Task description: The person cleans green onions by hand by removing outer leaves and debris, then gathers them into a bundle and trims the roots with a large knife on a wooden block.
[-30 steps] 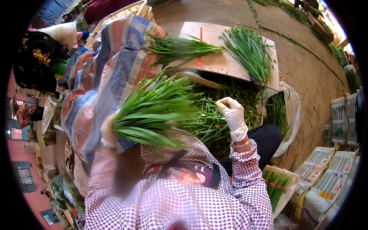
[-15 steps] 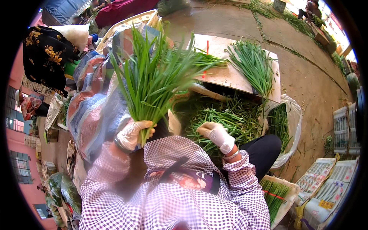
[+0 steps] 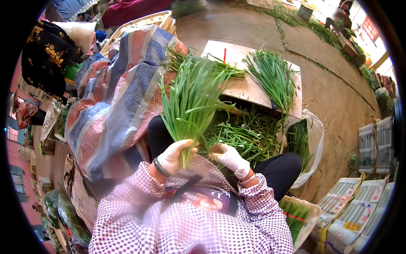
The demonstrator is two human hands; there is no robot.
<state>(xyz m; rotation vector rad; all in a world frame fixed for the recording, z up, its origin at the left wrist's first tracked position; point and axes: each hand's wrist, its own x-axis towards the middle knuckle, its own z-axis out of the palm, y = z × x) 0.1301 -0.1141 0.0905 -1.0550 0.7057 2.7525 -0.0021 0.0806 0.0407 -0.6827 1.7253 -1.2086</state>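
My left hand [image 3: 174, 158], in a thin white glove, is closed round the lower stalks of a bunch of garlic chives [image 3: 190, 99], whose long green leaves fan out upward. My right hand [image 3: 230, 158], also gloved, is just right of the stalks with fingers pinched together. A few thin leaves run close to its fingertips, but I cannot tell whether it grips one. Beyond both hands lies a heap of loose green leaves and trimmings [image 3: 249, 137]. On the pale board [image 3: 237, 51] behind it rests another bunch of chives [image 3: 272, 78], with more leaves at the board's left.
A striped woven plastic sheet [image 3: 114, 114] bulges at my left. To the right, a clear plastic bag [image 3: 315, 146] holds greens. A crate [image 3: 311, 224] with red-banded stalks stands by my right knee. White plastic crates [image 3: 338, 199] sit farther right. Another person [image 3: 338, 19] sits far back.
The chive bunch and my left hand have moved right and slightly down, toward my body. My right hand has come left, close beside the bunch.
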